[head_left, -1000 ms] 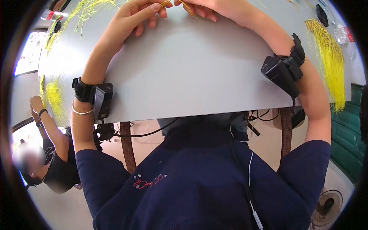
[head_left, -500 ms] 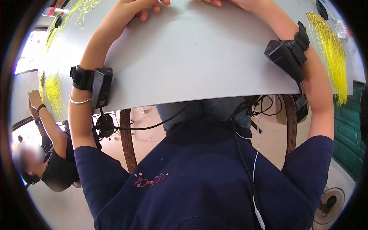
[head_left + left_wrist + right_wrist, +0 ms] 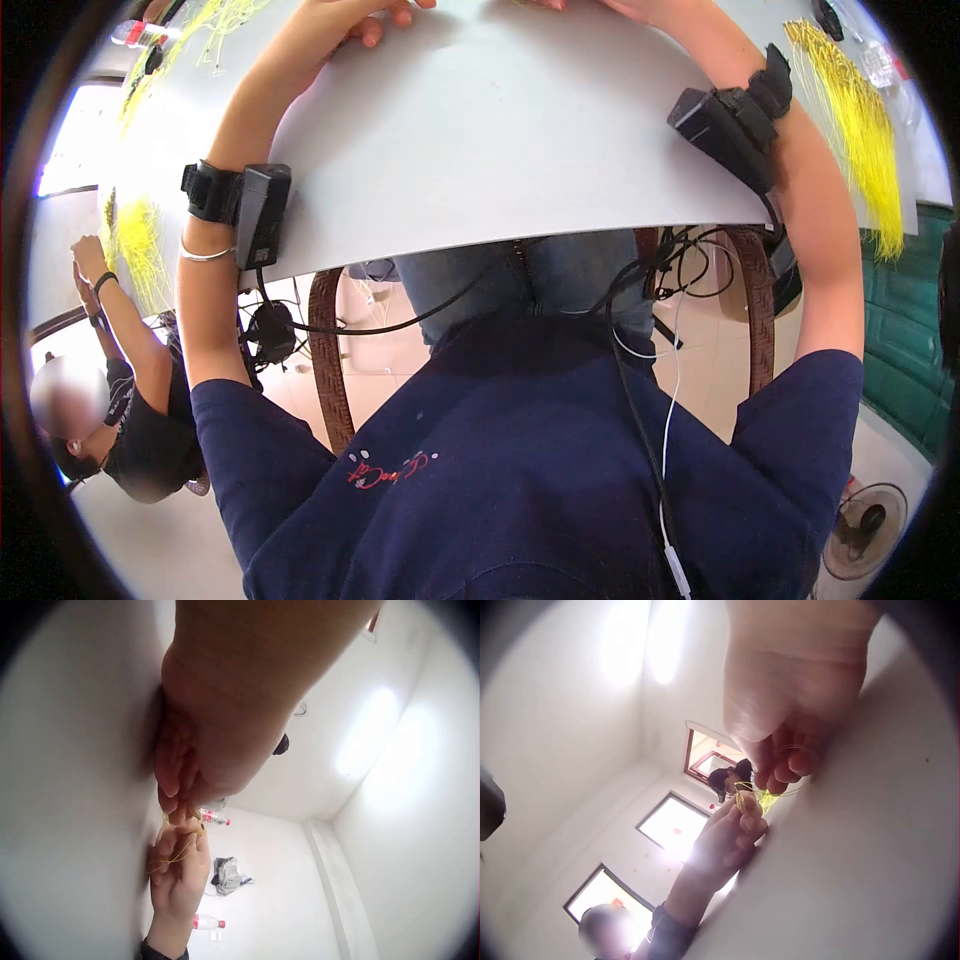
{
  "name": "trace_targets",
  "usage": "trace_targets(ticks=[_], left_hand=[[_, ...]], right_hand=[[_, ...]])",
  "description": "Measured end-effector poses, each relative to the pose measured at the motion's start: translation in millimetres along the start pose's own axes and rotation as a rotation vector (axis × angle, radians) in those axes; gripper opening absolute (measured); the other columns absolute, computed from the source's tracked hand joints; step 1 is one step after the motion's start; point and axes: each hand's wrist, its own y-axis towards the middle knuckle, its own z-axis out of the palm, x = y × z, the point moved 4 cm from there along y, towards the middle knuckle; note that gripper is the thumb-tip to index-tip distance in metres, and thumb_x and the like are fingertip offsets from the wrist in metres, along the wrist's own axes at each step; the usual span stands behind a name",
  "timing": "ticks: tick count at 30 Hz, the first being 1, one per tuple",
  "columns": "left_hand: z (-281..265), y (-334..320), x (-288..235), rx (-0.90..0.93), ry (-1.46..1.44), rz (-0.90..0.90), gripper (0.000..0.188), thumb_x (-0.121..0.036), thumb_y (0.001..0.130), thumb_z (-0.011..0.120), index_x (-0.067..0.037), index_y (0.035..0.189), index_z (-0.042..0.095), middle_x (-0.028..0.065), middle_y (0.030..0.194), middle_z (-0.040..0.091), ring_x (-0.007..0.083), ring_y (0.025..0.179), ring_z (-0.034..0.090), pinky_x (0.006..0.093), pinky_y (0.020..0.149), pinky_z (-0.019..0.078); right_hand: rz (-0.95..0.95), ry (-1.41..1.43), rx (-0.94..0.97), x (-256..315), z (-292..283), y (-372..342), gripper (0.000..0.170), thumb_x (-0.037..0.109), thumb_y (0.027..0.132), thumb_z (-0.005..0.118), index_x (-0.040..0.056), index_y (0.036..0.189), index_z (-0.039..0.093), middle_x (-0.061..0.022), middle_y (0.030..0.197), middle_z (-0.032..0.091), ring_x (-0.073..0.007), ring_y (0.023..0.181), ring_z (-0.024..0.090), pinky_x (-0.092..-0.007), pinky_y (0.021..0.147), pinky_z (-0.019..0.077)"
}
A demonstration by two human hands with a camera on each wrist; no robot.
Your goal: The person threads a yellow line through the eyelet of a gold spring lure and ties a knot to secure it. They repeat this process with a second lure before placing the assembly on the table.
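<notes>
My left hand [image 3: 724, 840] pinches a small, ridged yellow knotted cord [image 3: 741, 802] between thumb and fingertips in the right wrist view. Close by, my right hand [image 3: 795, 712] has its fingers curled on a thin yellow strand that loops between the two hands. In the left wrist view the loose strand [image 3: 176, 860] crosses in front of the right palm, and the left fingertips meet those of the right hand. Both hands are low over the grey table [image 3: 460, 150]. The head view cuts off most of their fingers at the top edge.
A bundle of yellow cords [image 3: 855, 130] lies at the table's right side, with more yellow cords [image 3: 135, 245] at the left. A plastic bottle [image 3: 140, 34] is at the far left. Another person [image 3: 140, 400] sits left. Black cables [image 3: 680, 265] hang by the table's front edge.
Both hands have shifted toward the top edge of the head view, so the knotted cord seen there earlier is out of that view. The table edge also appears higher.
</notes>
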Motion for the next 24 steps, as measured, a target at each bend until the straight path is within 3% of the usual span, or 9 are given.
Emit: trace_targets(ticks=[5, 7, 9, 11, 13, 17, 18, 22, 24], left_hand=[[-3, 0, 6, -0.005, -0.040, -0.013, 0.031, -0.029, 0.091, 0.052, -0.003, 0.107, 0.056, -0.0024, 0.076, 0.058, 0.0010, 0.053, 0.047, 0.0119, 0.045, 0.0335], [-2, 0, 11, -0.014, 0.110, 0.105, 0.030, -0.028, 0.092, 0.047, -0.006, 0.110, 0.057, -0.0056, 0.084, 0.055, -0.0028, 0.067, 0.045, 0.0103, 0.050, 0.0321], [0, -2, 12, -0.031, -0.013, 0.078, 0.031, -0.028, 0.092, 0.047, -0.005, 0.109, 0.057, -0.0041, 0.084, 0.056, -0.0009, 0.067, 0.046, 0.0116, 0.052, 0.0338], [3, -5, 5, -0.037, -0.104, 0.118, 0.029, -0.026, 0.092, 0.047, -0.004, 0.108, 0.057, -0.0037, 0.083, 0.055, 0.0000, 0.067, 0.045, 0.0124, 0.053, 0.0338], [7, -14, 2, -0.095, -0.154, -0.031, 0.024, -0.023, 0.093, 0.046, -0.005, 0.104, 0.057, -0.0032, 0.082, 0.055, 0.0009, 0.067, 0.045, 0.0140, 0.057, 0.0348], [20, -22, -1, 0.010, -0.169, -0.042, 0.018, -0.014, 0.092, 0.047, -0.002, 0.102, 0.056, -0.0001, 0.084, 0.057, 0.0043, 0.076, 0.051, 0.0185, 0.070, 0.0411], [19, -24, -3, 0.023, -0.174, -0.125, 0.016, -0.011, 0.091, 0.049, -0.001, 0.100, 0.056, 0.0013, 0.084, 0.057, 0.0065, 0.079, 0.054, 0.0207, 0.074, 0.0427], [18, -24, -10, -0.036, -0.023, -0.044, 0.009, -0.007, 0.084, 0.057, -0.006, 0.092, 0.061, 0.0033, 0.080, 0.060, 0.0113, 0.071, 0.054, 0.0243, 0.066, 0.0417], [23, -26, -12, -0.108, -0.037, 0.081, 0.011, -0.006, 0.079, 0.059, -0.010, 0.089, 0.062, 0.0001, 0.079, 0.061, 0.0156, 0.068, 0.052, 0.0284, 0.064, 0.0392]], right_hand=[[-0.010, -0.028, -0.048, 3, 1, 0, 0.017, 0.015, 0.091, 0.047, 0.0005, 0.090, 0.055, -0.0020, 0.065, 0.055, -0.0053, 0.047, 0.047, -0.0176, 0.041, 0.0380], [0.035, -0.001, -0.045, -1, 1, 1, 0.017, 0.016, 0.092, 0.046, 0.0014, 0.094, 0.054, -0.0017, 0.065, 0.055, -0.0052, 0.046, 0.047, -0.0177, 0.041, 0.0374], [-0.034, -0.060, -0.100, -1, 9, -4, 0.020, 0.021, 0.091, 0.047, 0.0057, 0.095, 0.060, 0.0038, 0.066, 0.052, -0.0013, 0.051, 0.042, -0.0162, 0.043, 0.0320], [0.008, -0.011, -0.143, 1, 11, -10, 0.021, 0.021, 0.091, 0.047, 0.0055, 0.095, 0.061, 0.0040, 0.066, 0.053, -0.0017, 0.053, 0.043, -0.0168, 0.046, 0.0330], [0.052, 0.017, -0.151, 9, 16, -19, 0.020, 0.021, 0.092, 0.047, 0.0058, 0.094, 0.060, 0.0037, 0.066, 0.053, -0.0021, 0.054, 0.043, -0.0168, 0.046, 0.0329], [0.191, 0.227, -0.295, 8, 22, -30, 0.019, 0.019, 0.093, 0.044, 0.0059, 0.093, 0.058, 0.0025, 0.066, 0.052, -0.0026, 0.054, 0.043, -0.0166, 0.047, 0.0327], [0.215, 0.256, -0.311, 8, 19, -28, 0.019, 0.018, 0.093, 0.043, 0.0058, 0.092, 0.057, 0.0021, 0.065, 0.052, -0.0027, 0.054, 0.043, -0.0165, 0.047, 0.0325], [0.310, 0.187, -0.219, 10, 20, -26, 0.018, 0.016, 0.094, 0.043, 0.0048, 0.092, 0.056, 0.0014, 0.065, 0.052, -0.0024, 0.053, 0.041, -0.0165, 0.047, 0.0317], [0.347, 0.191, -0.243, 10, 19, -27, 0.017, 0.014, 0.093, 0.044, 0.0034, 0.091, 0.056, 0.0000, 0.064, 0.053, -0.0029, 0.052, 0.041, -0.0173, 0.047, 0.0321]])
